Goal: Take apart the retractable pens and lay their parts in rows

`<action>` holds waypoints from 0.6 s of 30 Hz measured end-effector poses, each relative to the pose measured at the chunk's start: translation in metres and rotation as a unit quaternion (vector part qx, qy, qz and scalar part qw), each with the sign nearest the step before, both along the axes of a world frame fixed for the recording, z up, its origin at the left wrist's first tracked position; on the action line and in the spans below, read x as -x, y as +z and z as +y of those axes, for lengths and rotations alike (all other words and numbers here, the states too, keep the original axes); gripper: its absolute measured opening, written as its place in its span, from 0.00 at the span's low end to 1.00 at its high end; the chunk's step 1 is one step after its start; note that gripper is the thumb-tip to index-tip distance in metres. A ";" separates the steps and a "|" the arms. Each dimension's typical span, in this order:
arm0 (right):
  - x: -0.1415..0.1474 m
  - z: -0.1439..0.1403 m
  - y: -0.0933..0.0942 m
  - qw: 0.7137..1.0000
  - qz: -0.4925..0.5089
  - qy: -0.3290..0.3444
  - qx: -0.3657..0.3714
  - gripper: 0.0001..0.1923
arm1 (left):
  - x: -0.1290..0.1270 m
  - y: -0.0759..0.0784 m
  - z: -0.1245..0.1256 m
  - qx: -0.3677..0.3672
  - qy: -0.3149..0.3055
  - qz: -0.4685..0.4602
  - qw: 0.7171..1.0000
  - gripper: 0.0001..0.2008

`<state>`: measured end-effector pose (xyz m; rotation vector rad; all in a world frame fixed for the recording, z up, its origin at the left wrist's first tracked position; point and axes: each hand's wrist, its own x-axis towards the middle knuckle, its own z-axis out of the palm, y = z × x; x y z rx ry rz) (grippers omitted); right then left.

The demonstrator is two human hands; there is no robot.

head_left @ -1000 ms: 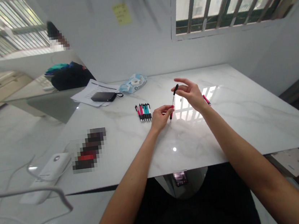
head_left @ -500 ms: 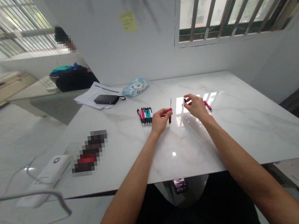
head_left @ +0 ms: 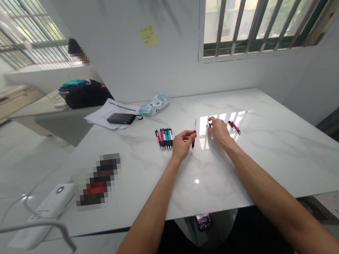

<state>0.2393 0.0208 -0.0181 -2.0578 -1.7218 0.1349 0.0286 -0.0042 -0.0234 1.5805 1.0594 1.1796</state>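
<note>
My left hand (head_left: 183, 145) is closed in a pinch around a red pen barrel (head_left: 193, 139) with a dark lower end. A thin ink refill (head_left: 195, 123) sticks up out of the barrel. To the right, my right hand (head_left: 219, 130) has its fingers bent together at a small black piece (head_left: 210, 125), low over the table; its exact kind is too small to tell. Left of my left hand lies a row of several click pens (head_left: 164, 138) in red, teal and white with black grips. Beyond my right hand rest a red pen part (head_left: 236, 127) and a black piece (head_left: 230, 124).
The white marble-patterned table (head_left: 225, 182) bears papers (head_left: 108, 111), a black pouch (head_left: 121, 118), a blue packet (head_left: 155, 105), a blurred-out dark object (head_left: 98, 179) and a white device with a cable (head_left: 53, 201). A person (head_left: 77, 51) is at the far left back.
My right hand has shifted slightly left, and a black piece now shows beside the red pen part. My left hand still pinches the barrel. The camera view has tilted up a little.
</note>
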 end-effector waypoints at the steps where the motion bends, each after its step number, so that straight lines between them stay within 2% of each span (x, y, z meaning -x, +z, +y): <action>1: 0.001 0.000 -0.001 1.000 0.001 -0.001 0.001 0.21 | 0.000 0.000 0.000 -0.002 0.000 0.000 1.000 0.17; 11: 0.005 -0.003 -0.002 1.000 0.024 0.018 -0.002 0.19 | 0.000 0.003 0.000 0.006 0.008 -0.009 1.000 0.16; 18: 0.005 0.001 -0.008 0.999 0.037 0.030 -0.008 0.18 | 0.000 0.001 0.001 -0.002 0.007 -0.002 1.000 0.17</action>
